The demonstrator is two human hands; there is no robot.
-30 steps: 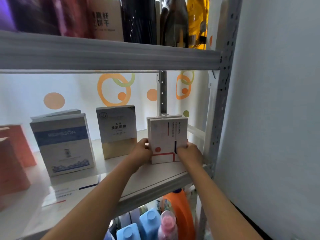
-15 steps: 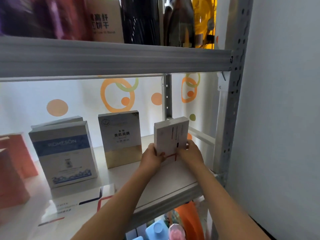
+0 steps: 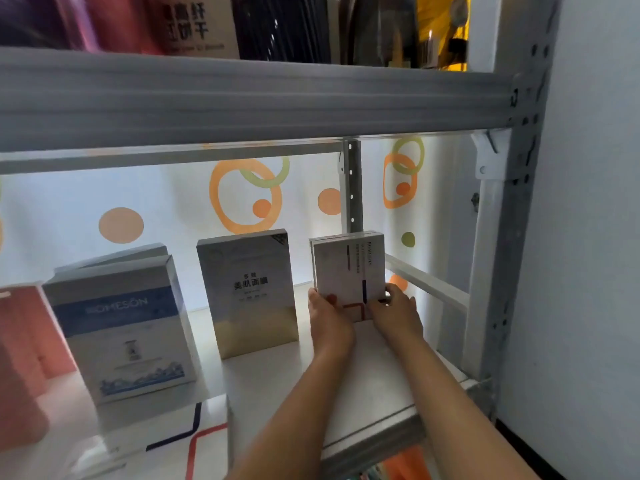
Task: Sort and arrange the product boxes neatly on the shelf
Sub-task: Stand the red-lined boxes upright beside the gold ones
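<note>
Grey metal shelving unit (image 3: 519, 237) w/ a white shelf board (image 3: 277, 375) fills the view; a patterned backdrop of orange and green circles sits behind it. Far left, salmon-orange boxes (image 3: 20, 341), blurred. Next right, a white box with a blue band (image 3: 121, 327) stands upright, another like it directly behind. Centre: a silver box with a gold lower part (image 3: 251, 292), upright, facing fwd. At front left a flat white box with red and dark-blue lines (image 3: 166, 438) lies on the board, not yet stood up.

Far right, the small white boxes with a red and navy line design (image 3: 349, 271), at least two, stand front-to-back near the corner upright. Left hand (image 3: 327, 318) grips their lower left edge, thumb on the front face; right hand (image 3: 396, 315) grips the lower right edge, fingers curled round the side.

Risks, as judged: both holds are low, so the stack could tip back or fwd on release. Uneven pressure could skew the rear box out of line. Pushing too far right may knock the side rail (image 3: 426, 282).
</note>
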